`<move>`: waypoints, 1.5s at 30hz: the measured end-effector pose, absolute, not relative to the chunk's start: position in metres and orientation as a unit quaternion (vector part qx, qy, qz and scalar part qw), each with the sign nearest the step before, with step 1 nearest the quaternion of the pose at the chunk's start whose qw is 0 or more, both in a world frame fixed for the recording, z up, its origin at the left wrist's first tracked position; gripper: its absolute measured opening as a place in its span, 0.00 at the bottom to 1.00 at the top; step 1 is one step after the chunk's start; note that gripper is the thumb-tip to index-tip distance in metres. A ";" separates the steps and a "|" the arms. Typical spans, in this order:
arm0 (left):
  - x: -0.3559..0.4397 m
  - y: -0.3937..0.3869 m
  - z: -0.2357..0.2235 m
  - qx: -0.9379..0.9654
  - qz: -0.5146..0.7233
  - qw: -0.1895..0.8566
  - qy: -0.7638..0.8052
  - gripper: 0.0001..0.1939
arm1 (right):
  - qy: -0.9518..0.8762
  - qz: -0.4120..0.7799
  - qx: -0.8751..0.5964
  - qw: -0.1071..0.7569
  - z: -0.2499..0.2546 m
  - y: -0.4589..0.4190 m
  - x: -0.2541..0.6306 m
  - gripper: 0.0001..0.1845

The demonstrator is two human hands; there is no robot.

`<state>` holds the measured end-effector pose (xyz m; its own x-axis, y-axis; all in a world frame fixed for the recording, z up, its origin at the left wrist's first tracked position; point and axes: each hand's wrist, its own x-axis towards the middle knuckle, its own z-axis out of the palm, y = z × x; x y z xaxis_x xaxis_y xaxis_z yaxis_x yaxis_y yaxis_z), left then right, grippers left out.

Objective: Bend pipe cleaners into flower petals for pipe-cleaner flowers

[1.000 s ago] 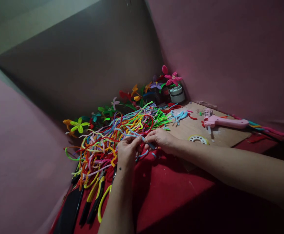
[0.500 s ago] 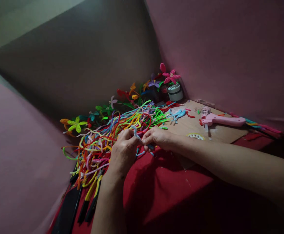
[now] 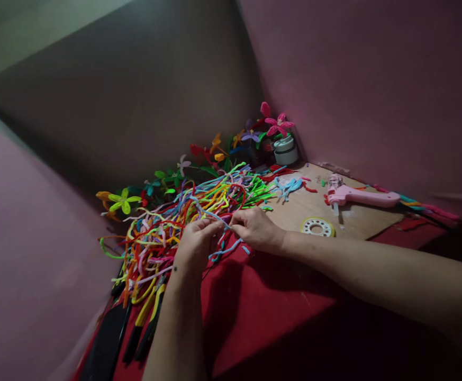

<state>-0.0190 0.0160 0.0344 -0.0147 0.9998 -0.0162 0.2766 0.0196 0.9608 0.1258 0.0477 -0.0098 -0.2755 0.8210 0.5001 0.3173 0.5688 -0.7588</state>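
Observation:
Over the red cloth, my left hand [image 3: 197, 241] and my right hand [image 3: 256, 228] face each other close together, fingertips pinched. Between them they hold a light blue pipe cleaner [image 3: 218, 218], its free part slanting up to the left over the pile. Another blue length [image 3: 231, 248] loops below the fingers; I cannot tell whether it is the same piece. Just behind my left hand spreads a tangled heap of pipe cleaners [image 3: 155, 227] in many colours. Short bright green pieces [image 3: 259, 191] lie beyond my right hand.
On the board [image 3: 358, 225] at right rest a pink glue gun [image 3: 369, 196], a white tape roll [image 3: 317, 227] and light blue pieces [image 3: 289, 188]. Pipe-cleaner flowers [image 3: 125, 201] line the wall, with a grey-white jar [image 3: 285, 151]. Yellow-black pliers [image 3: 145, 317] and a black flat object [image 3: 107, 338] lie front left.
My hands have drawn slightly apart and turned, and the light blue pipe cleaner now stretches out to the upper left. My right forearm moved lower, uncovering the tape roll.

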 end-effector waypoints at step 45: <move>-0.023 0.009 0.035 0.726 0.437 0.240 0.473 0.05 | -0.660 0.536 -0.251 0.464 0.001 0.045 0.131 0.06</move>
